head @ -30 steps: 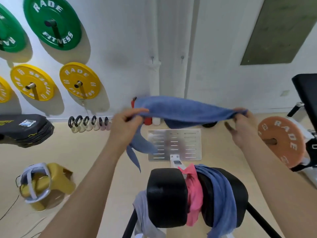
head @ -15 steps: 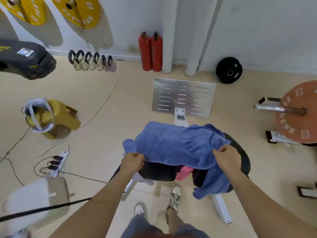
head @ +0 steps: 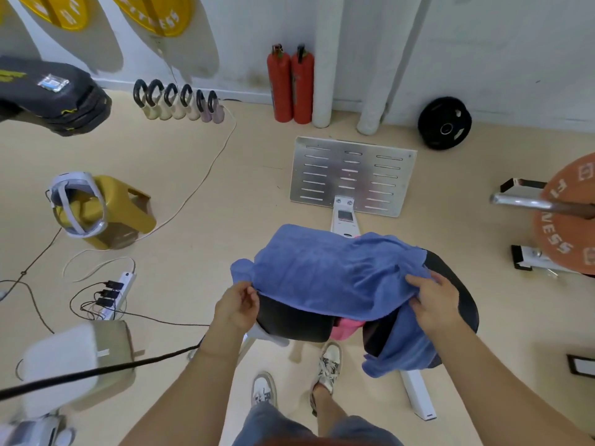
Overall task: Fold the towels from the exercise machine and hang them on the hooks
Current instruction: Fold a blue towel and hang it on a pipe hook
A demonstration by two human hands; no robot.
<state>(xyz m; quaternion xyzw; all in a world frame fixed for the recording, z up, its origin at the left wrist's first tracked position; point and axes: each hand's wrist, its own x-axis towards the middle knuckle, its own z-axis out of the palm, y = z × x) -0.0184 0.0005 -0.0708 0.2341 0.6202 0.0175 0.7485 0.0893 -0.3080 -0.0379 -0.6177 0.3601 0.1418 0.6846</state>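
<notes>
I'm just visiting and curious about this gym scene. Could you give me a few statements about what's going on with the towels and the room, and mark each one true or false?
1. Both hands, left hand and right hand, hold the blue towel. True.
2. The blue towel hangs on a wall hook. False: it lies spread over the machine's black pads.
3. A pink towel peeks out from under the blue towel. True.
4. Three extinguishers stand by the wall. False: there are two red fire extinguishers.
5. A black weight plate stands at the foot of the wall. True.
</notes>
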